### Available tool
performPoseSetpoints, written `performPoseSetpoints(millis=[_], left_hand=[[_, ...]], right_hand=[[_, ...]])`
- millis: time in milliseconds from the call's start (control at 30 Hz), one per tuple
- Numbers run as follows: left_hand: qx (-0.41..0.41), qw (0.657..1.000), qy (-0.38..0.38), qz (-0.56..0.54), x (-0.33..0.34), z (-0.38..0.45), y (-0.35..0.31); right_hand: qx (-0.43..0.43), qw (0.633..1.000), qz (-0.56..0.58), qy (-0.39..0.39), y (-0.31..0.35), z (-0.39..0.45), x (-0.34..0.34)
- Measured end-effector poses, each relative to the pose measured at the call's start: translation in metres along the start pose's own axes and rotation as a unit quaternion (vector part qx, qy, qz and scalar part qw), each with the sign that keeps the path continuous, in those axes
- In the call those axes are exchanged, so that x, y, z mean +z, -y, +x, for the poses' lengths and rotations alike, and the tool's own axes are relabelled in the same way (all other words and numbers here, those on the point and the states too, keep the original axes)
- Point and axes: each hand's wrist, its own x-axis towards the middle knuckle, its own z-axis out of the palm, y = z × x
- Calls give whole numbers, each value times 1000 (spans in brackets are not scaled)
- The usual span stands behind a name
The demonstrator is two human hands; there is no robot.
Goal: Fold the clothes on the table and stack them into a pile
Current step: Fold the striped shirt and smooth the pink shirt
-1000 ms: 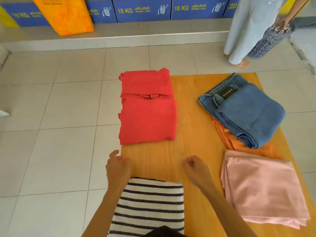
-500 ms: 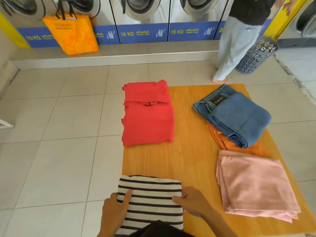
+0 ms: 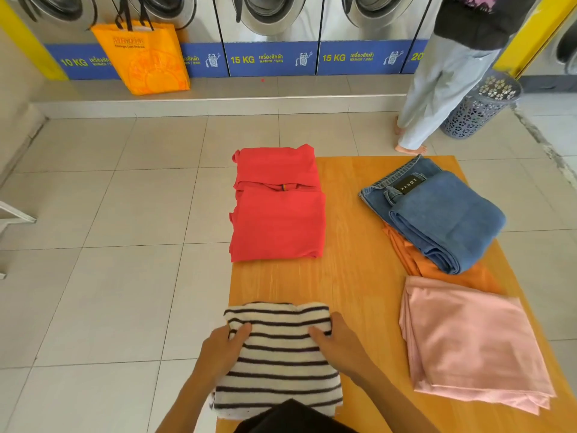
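1. Hands press flat on the folded black-and-white striped knit top (image 3: 278, 354) at the bottom centre of the frame, on the orange wooden table (image 3: 352, 276): left hand (image 3: 223, 354) on its left part, right hand (image 3: 338, 342) on its right, fingers spread, gripping nothing.
2. Folded red shirt (image 3: 278, 207) lies in the centre.
3. Folded blue jeans (image 3: 437, 210) rest on an orange garment (image 3: 418, 264) at right, with the folded pink cloth (image 3: 468, 342) below them.
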Motion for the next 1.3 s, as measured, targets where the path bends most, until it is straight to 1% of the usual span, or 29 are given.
performPoseSetpoints(millis=[167,267,333,433,567,733,933,1100,1200,1300], left_hand=[[46,994,-36,-88,-23,17,-40],[62,990,-61,-107,-22,37,-64],[54,993,-75,-73,-17,53,-72],[23,997,-73,-9,-13,71,-75],[32,996,-78,29,-12,82,-77],[23,997,-77,14,-9,83,-73],[11,996,-86,-17,-13,75,-65],[25,994,-90,-55,-12,55,-48],[42,992,-99,-64,-3,39,-32],[54,988,-115,-84,9,26,-18]], right_hand=[[-63,997,17,-48,43,32,-23],[-77,993,28,-89,62,57,-29],[-63,993,8,-97,64,73,-29],[-42,995,-19,-90,54,87,-22],[-36,993,-29,-111,43,94,-15],[-42,994,-30,-98,43,96,-18],[-45,994,-13,-104,38,91,-17],[-51,992,-3,-114,25,80,-18],[-51,992,16,-111,16,68,-20],[-53,990,20,-125,10,58,-18]])
